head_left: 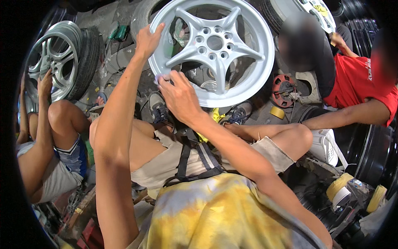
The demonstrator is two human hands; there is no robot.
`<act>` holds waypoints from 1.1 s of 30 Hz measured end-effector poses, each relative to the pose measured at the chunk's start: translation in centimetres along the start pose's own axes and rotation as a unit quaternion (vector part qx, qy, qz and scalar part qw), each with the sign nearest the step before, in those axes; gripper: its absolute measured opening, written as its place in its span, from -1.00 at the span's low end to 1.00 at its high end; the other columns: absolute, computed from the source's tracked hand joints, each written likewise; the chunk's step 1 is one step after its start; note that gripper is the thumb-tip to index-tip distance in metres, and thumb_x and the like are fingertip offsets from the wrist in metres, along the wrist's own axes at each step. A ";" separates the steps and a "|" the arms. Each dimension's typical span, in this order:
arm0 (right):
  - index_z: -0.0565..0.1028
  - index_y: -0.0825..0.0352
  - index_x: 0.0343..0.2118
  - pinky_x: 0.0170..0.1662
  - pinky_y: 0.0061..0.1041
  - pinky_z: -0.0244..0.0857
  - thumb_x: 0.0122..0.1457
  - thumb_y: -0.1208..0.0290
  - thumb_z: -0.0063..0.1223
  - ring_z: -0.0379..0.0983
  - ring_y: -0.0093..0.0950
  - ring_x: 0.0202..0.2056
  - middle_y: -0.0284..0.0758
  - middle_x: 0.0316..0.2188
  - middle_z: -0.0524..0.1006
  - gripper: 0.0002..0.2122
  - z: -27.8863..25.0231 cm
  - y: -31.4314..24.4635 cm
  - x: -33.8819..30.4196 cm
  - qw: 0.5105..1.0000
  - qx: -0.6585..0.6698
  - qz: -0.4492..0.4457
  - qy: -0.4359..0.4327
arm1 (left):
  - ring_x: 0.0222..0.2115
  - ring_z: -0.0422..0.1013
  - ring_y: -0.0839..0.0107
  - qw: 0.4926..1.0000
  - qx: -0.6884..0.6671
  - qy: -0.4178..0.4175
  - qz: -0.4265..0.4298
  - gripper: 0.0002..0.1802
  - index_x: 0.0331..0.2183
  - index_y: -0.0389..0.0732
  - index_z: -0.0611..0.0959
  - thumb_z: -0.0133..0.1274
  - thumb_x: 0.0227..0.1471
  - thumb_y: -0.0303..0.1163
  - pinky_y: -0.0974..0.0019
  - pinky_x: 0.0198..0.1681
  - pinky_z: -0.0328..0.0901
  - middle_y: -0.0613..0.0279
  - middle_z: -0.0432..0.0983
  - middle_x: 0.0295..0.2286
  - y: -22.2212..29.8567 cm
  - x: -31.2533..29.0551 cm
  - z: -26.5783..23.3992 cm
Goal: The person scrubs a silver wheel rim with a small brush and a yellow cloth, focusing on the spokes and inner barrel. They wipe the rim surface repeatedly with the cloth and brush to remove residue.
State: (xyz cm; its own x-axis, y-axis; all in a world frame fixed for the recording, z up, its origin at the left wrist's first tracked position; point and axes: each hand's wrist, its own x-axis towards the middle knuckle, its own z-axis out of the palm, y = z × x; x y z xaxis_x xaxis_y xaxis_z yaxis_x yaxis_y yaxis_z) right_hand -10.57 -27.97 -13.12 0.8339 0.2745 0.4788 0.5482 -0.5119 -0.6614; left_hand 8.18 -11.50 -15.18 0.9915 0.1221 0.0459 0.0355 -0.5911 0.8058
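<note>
A silver-grey alloy wheel (219,74) with star-shaped spokes stands tilted in front of me, above my feet. My left hand (149,40) grips its left edge, thumb over the lip and the fingers mostly hidden behind it. Lower down on the same side, my right hand (179,92) has its fingers bent and pinched together at the wheel's lower-left lip. A small pale purple piece (157,79) pokes out from those fingertips. Whether it is cloth or abrasive paper I cannot make out.
To the left, a co-worker's hand (44,85) touches another silver wheel (62,68) beside a tyre (88,62). A person in a red shirt (356,79) sits at right. Near my feet lie a red reel (283,89) and yellow tape roll (277,112). Black rims (379,143) line the right.
</note>
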 end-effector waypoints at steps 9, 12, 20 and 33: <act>0.59 0.31 -0.09 -0.09 -0.27 0.34 0.07 0.50 0.23 0.49 -0.27 -0.14 -0.28 -0.13 0.56 -0.70 -5.2 2.4 -4.7 0.992 -0.076 -0.053 -0.081 | -0.25 0.60 0.16 0.999 -0.035 0.007 -0.011 -0.44 -0.12 -0.30 0.70 0.13 0.15 0.04 0.12 -0.15 0.41 -0.06 0.68 -0.31 -0.9 -0.3 -0.3; 0.56 0.31 -0.05 -0.07 -0.27 0.33 0.09 0.51 0.21 0.45 -0.24 -0.12 -0.29 -0.10 0.53 -0.69 0.0 1.2 0.6 0.998 -0.040 -0.033 -0.048 | -0.27 0.60 0.19 1.000 -0.022 0.006 0.007 -0.45 -0.12 -0.30 0.70 0.14 0.15 0.02 0.14 -0.15 0.41 -0.03 0.68 -0.32 -0.8 0.3 0.1; 0.57 0.29 -0.02 -0.02 -0.28 0.32 0.09 0.52 0.21 0.49 -0.28 -0.06 -0.30 -0.06 0.56 -0.65 -9.2 3.4 -6.5 0.976 -0.106 -0.070 -0.175 | -0.29 0.59 0.19 0.997 -0.070 0.021 0.002 -0.46 -0.14 -0.33 0.70 0.17 0.13 0.00 0.15 -0.17 0.40 -0.05 0.68 -0.34 -2.5 -0.2 0.0; 0.59 0.28 -0.06 0.01 -0.28 0.30 0.00 0.43 0.30 0.45 -0.32 0.00 -0.38 -0.02 0.56 -0.63 -8.4 3.1 -6.9 0.974 -0.144 -0.065 -0.161 | -0.28 0.59 0.17 0.998 -0.062 0.021 -0.026 -0.46 -0.11 -0.33 0.69 0.16 0.13 -0.01 0.15 -0.14 0.41 -0.08 0.68 -0.32 -1.1 -1.2 -0.2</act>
State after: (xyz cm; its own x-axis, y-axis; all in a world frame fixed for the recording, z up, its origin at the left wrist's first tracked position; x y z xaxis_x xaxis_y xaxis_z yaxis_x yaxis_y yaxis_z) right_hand -15.17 -38.32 -13.61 0.7605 0.5694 0.3121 0.6490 -0.6495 -0.3962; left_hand 6.96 -10.84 -16.00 0.9826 0.1838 0.0249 0.0677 -0.4808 0.8742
